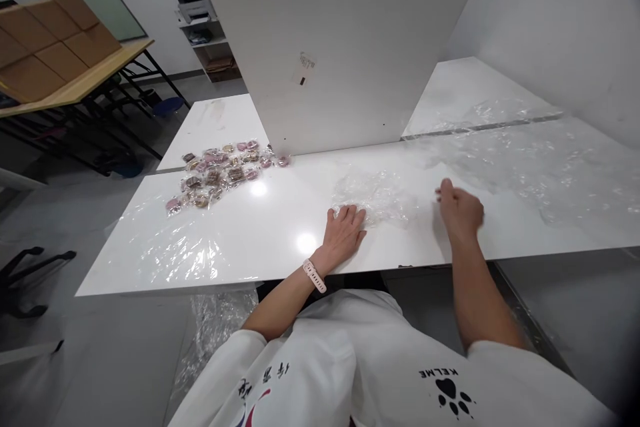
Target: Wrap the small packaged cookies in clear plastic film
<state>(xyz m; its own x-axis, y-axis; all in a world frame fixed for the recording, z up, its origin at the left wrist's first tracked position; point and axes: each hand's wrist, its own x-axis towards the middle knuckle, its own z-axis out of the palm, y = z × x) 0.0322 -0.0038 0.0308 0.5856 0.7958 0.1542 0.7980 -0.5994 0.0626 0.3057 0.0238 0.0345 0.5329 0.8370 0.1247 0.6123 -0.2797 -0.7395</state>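
**Two hands on one crumpled clear sheet, centre of frame**

Two bare hands rest on the white worktop (280,233). Left hand (344,233): grip spread, fingers flat and palm down, pressing on the near-left edge of a crumpled clear plastic sheet (377,197). Judged reason: a flat palm pins the light film so it does not slide or lift. Pale wristband (314,275) on that wrist.

Right hand (461,212): lies just right of the sheet, fingers curled inward, knuckles up. Whether it pinches an edge of the film I cannot tell; the plastic is too transparent there.

Sheet itself: thin, colourless, heavily wrinkled, bunched into a low mound, catching lamp glare. It sits centre of frame, between the two hands, near the front edge of the worktop.

Further out: more clear film (545,160) spread across the right side, another stretch (165,247) at lower left. Pile of small wrapped packets (220,173), pink and brown, upper left of centre, well apart from both hands. White upright panel (340,40) stands behind.
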